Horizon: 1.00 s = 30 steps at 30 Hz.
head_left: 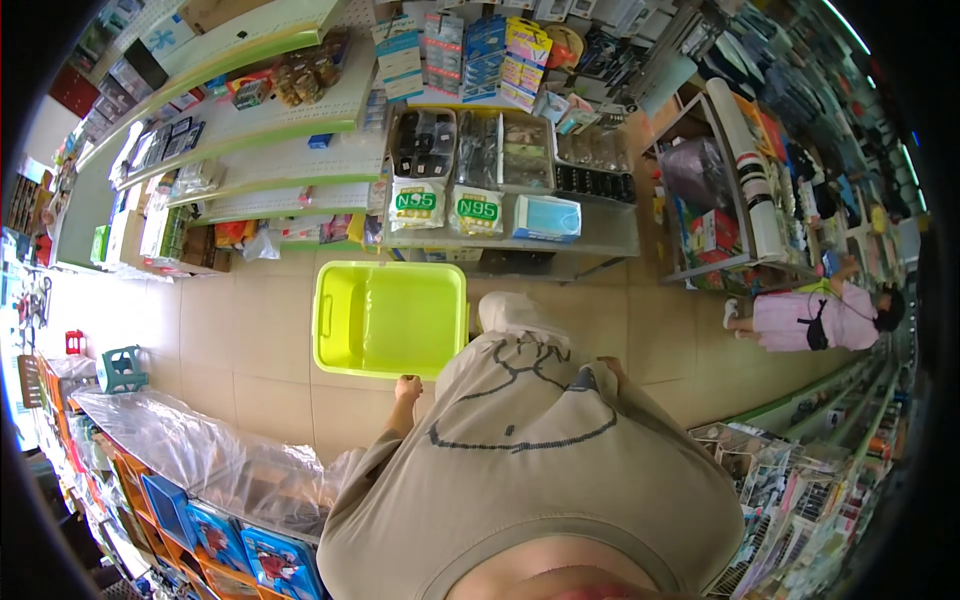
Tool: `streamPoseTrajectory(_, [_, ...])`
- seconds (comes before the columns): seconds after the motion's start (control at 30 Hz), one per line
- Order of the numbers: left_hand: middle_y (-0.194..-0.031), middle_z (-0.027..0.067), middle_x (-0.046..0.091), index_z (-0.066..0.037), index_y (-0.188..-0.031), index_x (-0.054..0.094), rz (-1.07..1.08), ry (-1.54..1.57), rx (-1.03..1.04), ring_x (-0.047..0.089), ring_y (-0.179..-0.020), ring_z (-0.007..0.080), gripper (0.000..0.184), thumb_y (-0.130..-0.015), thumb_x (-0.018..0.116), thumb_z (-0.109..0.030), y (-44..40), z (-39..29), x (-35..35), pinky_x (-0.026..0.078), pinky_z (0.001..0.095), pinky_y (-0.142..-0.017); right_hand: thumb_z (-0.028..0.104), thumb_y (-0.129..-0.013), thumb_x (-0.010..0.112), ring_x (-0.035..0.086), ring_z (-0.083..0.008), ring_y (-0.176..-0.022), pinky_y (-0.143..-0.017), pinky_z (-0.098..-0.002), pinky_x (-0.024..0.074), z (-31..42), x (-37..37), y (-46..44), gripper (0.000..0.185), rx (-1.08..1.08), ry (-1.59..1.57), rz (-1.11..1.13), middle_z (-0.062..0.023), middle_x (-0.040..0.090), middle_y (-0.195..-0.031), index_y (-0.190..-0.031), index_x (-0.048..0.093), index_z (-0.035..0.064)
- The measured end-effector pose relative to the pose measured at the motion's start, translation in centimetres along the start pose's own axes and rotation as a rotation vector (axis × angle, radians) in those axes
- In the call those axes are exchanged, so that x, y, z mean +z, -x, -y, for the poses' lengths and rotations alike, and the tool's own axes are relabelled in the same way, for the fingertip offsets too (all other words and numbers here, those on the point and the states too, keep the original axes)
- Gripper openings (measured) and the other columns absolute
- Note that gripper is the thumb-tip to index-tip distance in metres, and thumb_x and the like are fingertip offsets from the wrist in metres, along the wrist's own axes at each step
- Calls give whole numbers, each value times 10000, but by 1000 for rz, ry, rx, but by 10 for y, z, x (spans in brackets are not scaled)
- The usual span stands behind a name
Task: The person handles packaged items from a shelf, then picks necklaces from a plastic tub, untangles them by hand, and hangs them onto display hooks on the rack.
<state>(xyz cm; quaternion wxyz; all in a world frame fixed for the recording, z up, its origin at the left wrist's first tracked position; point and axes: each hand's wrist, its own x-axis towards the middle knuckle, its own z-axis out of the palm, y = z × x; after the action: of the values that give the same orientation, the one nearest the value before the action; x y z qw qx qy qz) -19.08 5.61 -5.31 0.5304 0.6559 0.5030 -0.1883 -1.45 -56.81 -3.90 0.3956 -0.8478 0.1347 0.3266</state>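
Note:
My left hand (pixel 408 388) hangs at my left side with its fingers curled closed, at the near edge of the bin as I see it. Whether it touches the rim or holds anything small I cannot make out. The bin is a lime-green plastic tub (pixel 466 320), rectangular, with handle slots, standing on the tiled floor. Nothing shows inside it. My right hand (pixel 612 370) is down at my right side, partly hidden by my shirt, and its fingers are not clear. My light trouser leg (pixel 515 312) is right beside the tub.
Ahead stands a shelf with N95 packs (pixel 416 205), a blue mask box (pixel 547 218) and trays (pixel 424 142) of small goods. White shelving (pixel 280 180) is at left. A plastic-covered counter (pixel 220 440) lies behind left. A person in pink (pixel 810 318) stands at right.

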Motion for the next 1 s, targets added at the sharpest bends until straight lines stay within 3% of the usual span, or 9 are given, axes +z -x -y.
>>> streamPoseTrajectory(0.03, [-695, 63, 681, -47, -843, 679, -2, 10, -2, 672, -602, 157, 185, -873, 597, -211, -2, 1, 0, 538, 316, -557, 240, -914, 703, 694, -235, -929, -845, -334, 534, 1, -1, -5, 294, -35, 65, 5, -129, 753, -1068, -1070, 730, -9])
streamPoseTrajectory(0.13, [-742, 65, 692, -33, -929, 680, 54, 72, -14, 669, -609, 153, 210, -890, 611, -228, -7, 7, -2, 536, 303, -553, 168, -747, 761, 443, -113, -566, -528, -351, 377, -3, 8, -32, 233, 276, -253, -58, 15, 500, -600, -638, 586, 59])
streamPoseTrajectory(0.17, [-782, 69, 707, -32, -1024, 682, 53, 64, -25, 682, -629, 157, 261, -906, 623, -257, -8, 9, -2, 548, 312, -560, 169, -752, 758, 446, -114, -564, -528, -349, 382, -8, 6, -34, 235, 216, -293, -64, 9, 510, -607, -637, 592, 51])
streamPoseTrajectory(0.27, [-791, 74, 717, -33, -1072, 686, -12, 45, -40, 701, -662, 160, 285, -912, 624, -261, -9, 18, 1, 566, 323, -579, 172, -769, 750, 466, -121, -562, -532, -344, 401, 5, -9, -31, 230, 38, -332, -74, -9, 549, -632, -655, 617, 23])
streamPoseTrajectory(0.33, [-819, 78, 735, -30, -1095, 690, -21, 34, -62, 721, -699, 166, 302, -911, 622, -259, -7, 24, 2, 585, 326, -619, 173, -784, 744, 495, -129, -564, -542, -344, 421, 59, -17, 0, 215, -61, -262, -70, -22, 586, -652, -696, 644, 4])
streamPoseTrajectory(0.53, [-864, 83, 749, -30, -1135, 697, -13, 1, -117, 735, -732, 178, 339, -896, 601, -251, 6, 43, 9, 594, 322, -657, 217, -835, 746, 641, -188, -679, -643, -347, 511, 101, -19, 6, 358, -6, -192, -13, -117, 723, -834, -1053, 740, -65])
streamPoseTrajectory(0.63, [-883, 89, 751, -29, -1146, 698, -1, 18, -132, 739, -747, 186, 353, -893, 597, -252, 11, 48, 13, 595, 324, -662, 242, -834, 763, 671, -210, -751, -696, -353, 533, 107, -21, 5, 432, 94, -120, -37, -136, 738, -932, -1134, 732, -69])
streamPoseTrajectory(0.83, [-885, 99, 750, -21, -1149, 688, 6, 14, -135, 738, -759, 191, 362, -893, 602, -261, 11, 54, 15, 591, 326, -678, 250, -834, 764, 650, -185, -721, -679, -350, 527, 88, -19, -6, 394, 102, -81, -26, -99, 734, -883, -1101, 750, -40])
streamPoseTrajectory(1.0, [-821, 92, 742, -29, -1118, 687, -25, 4, -90, 717, -720, 186, 341, -892, 605, -272, 7, 34, 12, 573, 329, -680, 275, -813, 759, 581, -123, -656, -595, -320, 470, 53, -23, -9, 300, -101, -130, 29, -33, 672, -764, -892, 756, -14])
